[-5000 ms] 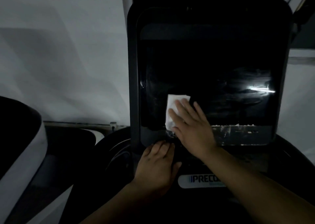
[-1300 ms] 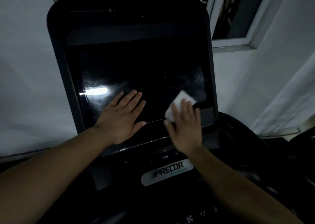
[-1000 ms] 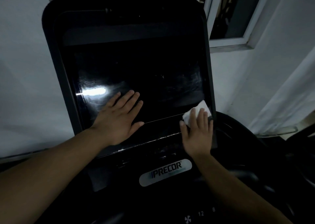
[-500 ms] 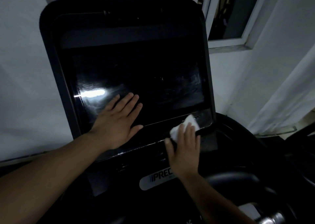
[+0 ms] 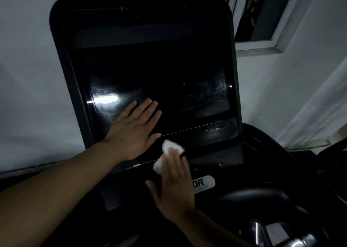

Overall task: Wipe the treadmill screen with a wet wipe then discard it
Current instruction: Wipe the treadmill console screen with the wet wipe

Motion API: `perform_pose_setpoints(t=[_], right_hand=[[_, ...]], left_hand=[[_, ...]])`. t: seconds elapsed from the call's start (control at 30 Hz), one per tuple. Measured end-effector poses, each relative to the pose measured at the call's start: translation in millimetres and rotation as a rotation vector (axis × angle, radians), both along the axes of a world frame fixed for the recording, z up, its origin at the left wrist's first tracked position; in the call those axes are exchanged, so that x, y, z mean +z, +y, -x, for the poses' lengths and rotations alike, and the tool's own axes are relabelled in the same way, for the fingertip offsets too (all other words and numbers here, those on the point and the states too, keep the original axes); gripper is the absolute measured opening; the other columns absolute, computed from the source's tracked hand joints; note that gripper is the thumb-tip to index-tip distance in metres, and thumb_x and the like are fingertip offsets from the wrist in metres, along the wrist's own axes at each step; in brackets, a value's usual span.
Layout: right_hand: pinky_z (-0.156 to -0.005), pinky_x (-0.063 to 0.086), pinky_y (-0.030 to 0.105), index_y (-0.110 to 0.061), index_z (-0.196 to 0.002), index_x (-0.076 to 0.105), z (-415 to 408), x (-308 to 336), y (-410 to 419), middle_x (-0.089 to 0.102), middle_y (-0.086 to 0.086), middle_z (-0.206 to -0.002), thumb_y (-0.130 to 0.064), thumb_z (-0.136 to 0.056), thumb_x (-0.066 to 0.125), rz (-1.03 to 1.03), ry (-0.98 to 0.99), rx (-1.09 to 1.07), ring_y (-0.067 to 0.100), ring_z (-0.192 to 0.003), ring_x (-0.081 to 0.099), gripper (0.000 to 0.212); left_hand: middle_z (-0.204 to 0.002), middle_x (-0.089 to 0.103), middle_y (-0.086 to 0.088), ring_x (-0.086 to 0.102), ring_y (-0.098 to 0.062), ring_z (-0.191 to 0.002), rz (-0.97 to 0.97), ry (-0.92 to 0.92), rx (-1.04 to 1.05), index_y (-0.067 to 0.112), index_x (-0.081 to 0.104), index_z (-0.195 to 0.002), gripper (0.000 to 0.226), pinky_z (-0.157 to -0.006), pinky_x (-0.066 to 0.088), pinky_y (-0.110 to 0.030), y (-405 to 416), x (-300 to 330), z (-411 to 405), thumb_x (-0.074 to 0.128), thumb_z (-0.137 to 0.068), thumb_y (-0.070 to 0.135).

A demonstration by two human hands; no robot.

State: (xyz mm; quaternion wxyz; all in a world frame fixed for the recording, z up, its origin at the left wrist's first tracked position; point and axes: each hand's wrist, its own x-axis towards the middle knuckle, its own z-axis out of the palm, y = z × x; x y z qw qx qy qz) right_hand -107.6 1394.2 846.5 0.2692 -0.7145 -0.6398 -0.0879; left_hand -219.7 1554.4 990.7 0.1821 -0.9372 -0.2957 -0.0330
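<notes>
Two hands: your left hand (image 5: 134, 132) lies flat and empty on the screen (image 5: 159, 88); your right hand (image 5: 173, 186) presses the wipe (image 5: 167, 152) along its bottom edge. Wiping looks nearly done; discarding remains.

Probably a gym: treadmill console (image 5: 142, 62).

1. A white wall (image 5: 28, 77) fills the nine o'clock side.
2. A window (image 5: 262, 17) sits at one o'clock.
3. A pale curtain (image 5: 319, 111) hangs at three o'clock.
4. A metal part (image 5: 262, 231) glints at five o'clock.
</notes>
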Motion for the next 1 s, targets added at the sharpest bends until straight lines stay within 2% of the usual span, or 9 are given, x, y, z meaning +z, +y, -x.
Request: perform_pose_setpoints(t=[0.13,0.23,0.33,0.37,0.43,0.5,0.67,0.83,1.0], right_hand=[[-0.124,0.026,0.052,-0.002,-0.153,0.042,5,5,-2,0.035,0.015,-0.164,-0.064,-0.1,0.043,0.054,-0.091,0.092,0.026,-0.157,0.022,0.082],[-0.122,0.029,0.054,0.002,-0.149,0.047,-62,-2,-6,0.043,0.021,-0.159,-0.058,-0.1,0.049,0.014,-0.088,-0.081,0.032,-0.151,0.036,0.077],[-0.125,0.024,0.05,0.001,-0.155,0.036,-99,6,-8,0.03,0.022,-0.164,-0.064,-0.102,0.03,0.166,-0.065,-0.27,0.031,-0.156,0.024,0.084],[-0.125,0.026,0.051,0.002,-0.154,0.036,-92,5,-7,0.029,0.023,-0.164,-0.064,-0.102,0.031,0.15,-0.052,-0.281,0.032,-0.156,0.023,0.085],[-0.12,0.034,0.054,0.005,-0.15,0.044,-54,2,-5,0.035,0.026,-0.161,-0.06,-0.1,0.044,0.043,-0.05,-0.178,0.038,-0.152,0.032,0.082],[-0.121,0.032,0.053,0.003,-0.15,0.044,1,-4,-2,0.036,0.023,-0.162,-0.059,-0.096,0.053,0.019,-0.059,0.025,0.037,-0.153,0.03,0.083],[-0.125,0.024,0.048,-0.002,-0.152,0.041,83,3,15,0.029,0.017,-0.167,-0.061,-0.093,0.051,0.096,-0.286,0.325,0.032,-0.158,0.013,0.084],[-0.125,0.025,0.048,-0.008,-0.147,0.05,40,10,13,0.037,0.012,-0.164,-0.058,-0.096,0.049,0.086,-0.392,0.349,0.027,-0.157,0.019,0.072],[-0.122,0.028,0.049,-0.005,-0.148,0.051,-40,5,-6,0.036,0.014,-0.164,-0.056,-0.099,0.05,0.088,-0.432,0.19,0.028,-0.157,0.021,0.07]], left_hand=[[-0.172,0.003,-0.009,-0.007,-0.024,-0.158,0.008,0.008,-0.007,0.016,0.016,-0.163,0.083,-0.127,0.002,-0.048,1,3,1,-0.001,-0.098,0.063],[-0.172,0.004,-0.009,-0.006,-0.024,-0.158,0.003,0.001,-0.004,0.017,0.018,-0.163,0.083,-0.127,0.001,-0.048,1,2,2,-0.001,-0.098,0.064],[-0.172,-0.003,-0.008,-0.013,-0.023,-0.157,0.01,0.003,0.006,0.017,0.011,-0.164,0.083,-0.126,-0.006,-0.047,0,1,1,-0.003,-0.097,0.065],[-0.172,-0.004,-0.009,-0.014,-0.023,-0.157,0.007,0.002,0.01,0.017,0.01,-0.164,0.083,-0.126,-0.007,-0.047,-1,1,0,-0.004,-0.097,0.064],[-0.172,-0.004,-0.009,-0.013,-0.024,-0.157,0.002,0.002,0.015,0.017,0.01,-0.163,0.082,-0.126,-0.006,-0.048,-1,1,-1,-0.004,-0.097,0.063],[-0.172,0.0,-0.009,-0.009,-0.024,-0.158,-0.006,0.006,0.008,0.017,0.014,-0.163,0.081,-0.126,-0.004,-0.048,0,0,-1,-0.003,-0.097,0.061],[-0.169,0.019,-0.013,0.009,-0.027,-0.158,-0.027,-0.028,-0.027,0.012,0.032,-0.159,0.074,-0.126,0.012,-0.051,2,-2,1,0.012,-0.103,0.056],[-0.168,0.023,-0.014,0.013,-0.029,-0.157,-0.03,-0.037,-0.043,0.011,0.035,-0.158,0.072,-0.126,0.015,-0.052,5,-3,3,0.016,-0.103,0.055],[-0.17,0.018,-0.011,0.007,-0.026,-0.158,-0.034,-0.043,-0.029,0.014,0.03,-0.16,0.073,-0.126,0.01,-0.051,3,-5,2,0.012,-0.103,0.056]])
